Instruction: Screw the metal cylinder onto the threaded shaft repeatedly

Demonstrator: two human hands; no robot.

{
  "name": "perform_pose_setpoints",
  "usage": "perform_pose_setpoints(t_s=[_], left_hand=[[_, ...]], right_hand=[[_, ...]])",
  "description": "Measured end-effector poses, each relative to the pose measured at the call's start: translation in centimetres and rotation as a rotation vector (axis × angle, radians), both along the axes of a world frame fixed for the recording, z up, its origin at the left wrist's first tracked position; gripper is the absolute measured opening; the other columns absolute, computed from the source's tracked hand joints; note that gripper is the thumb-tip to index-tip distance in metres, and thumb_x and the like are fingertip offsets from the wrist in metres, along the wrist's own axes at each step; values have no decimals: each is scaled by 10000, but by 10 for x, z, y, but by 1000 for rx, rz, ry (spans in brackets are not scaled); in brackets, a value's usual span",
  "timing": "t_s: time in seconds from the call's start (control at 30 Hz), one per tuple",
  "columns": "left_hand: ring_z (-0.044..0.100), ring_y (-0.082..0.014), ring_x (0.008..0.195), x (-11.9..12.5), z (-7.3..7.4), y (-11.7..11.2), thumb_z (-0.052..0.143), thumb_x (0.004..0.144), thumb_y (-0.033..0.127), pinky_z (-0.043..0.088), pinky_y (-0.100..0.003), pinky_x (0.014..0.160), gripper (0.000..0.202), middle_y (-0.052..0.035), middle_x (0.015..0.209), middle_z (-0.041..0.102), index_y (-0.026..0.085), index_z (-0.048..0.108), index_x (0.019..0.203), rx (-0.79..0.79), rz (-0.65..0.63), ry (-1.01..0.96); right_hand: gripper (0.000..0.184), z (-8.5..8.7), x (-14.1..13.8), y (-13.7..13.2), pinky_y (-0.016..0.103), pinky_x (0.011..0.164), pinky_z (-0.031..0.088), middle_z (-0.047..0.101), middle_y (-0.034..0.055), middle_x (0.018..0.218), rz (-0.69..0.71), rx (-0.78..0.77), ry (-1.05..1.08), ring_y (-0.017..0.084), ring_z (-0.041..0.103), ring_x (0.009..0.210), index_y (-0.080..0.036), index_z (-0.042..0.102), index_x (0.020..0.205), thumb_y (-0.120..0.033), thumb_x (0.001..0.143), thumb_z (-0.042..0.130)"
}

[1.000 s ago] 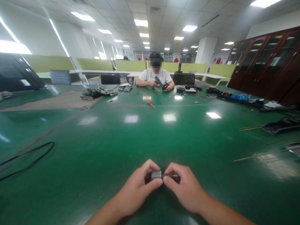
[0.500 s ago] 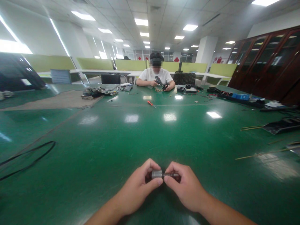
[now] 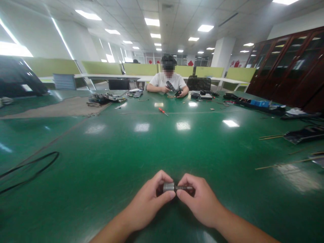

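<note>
Low in the middle of the view, my left hand is closed round a short grey metal cylinder, with thumb and fingers on its sides. A thin, dark, stepped shaft extends to the right from the cylinder. My right hand pinches this shaft close to the cylinder's end, its thumb below and index finger above. The two thumb tips are close together but apart. My other fingers are mostly hidden behind the part, which is held level just over the green tabletop.
Across the table a person in a white shirt holds a power drill. A red screwdriver lies mid-table. A black cable loop is at left, thin brass-coloured rods at right, and a pile of parts far left.
My hands and the metal part stay nearly in place, with the grip unchanged. The whole view has shifted very slightly.
</note>
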State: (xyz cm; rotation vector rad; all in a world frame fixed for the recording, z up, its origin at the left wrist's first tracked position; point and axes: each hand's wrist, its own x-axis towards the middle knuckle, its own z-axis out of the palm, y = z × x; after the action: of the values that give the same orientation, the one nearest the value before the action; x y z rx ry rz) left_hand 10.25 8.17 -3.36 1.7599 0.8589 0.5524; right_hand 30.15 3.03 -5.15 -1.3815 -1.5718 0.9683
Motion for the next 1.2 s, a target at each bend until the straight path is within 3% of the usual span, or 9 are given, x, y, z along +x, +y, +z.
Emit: perform_pose_setpoints(t_s=[1.2], left_hand=[[493,-192,796,0,0,0,629,924,395,369,-302,718,231,4,862,567,194,556,1011,-8,8,-13]], right_hand=[[81,2,2,-1,232,567,347,541,-44,629,-15,-11,22,122,488,584,-186,610,749,-187,830,622]])
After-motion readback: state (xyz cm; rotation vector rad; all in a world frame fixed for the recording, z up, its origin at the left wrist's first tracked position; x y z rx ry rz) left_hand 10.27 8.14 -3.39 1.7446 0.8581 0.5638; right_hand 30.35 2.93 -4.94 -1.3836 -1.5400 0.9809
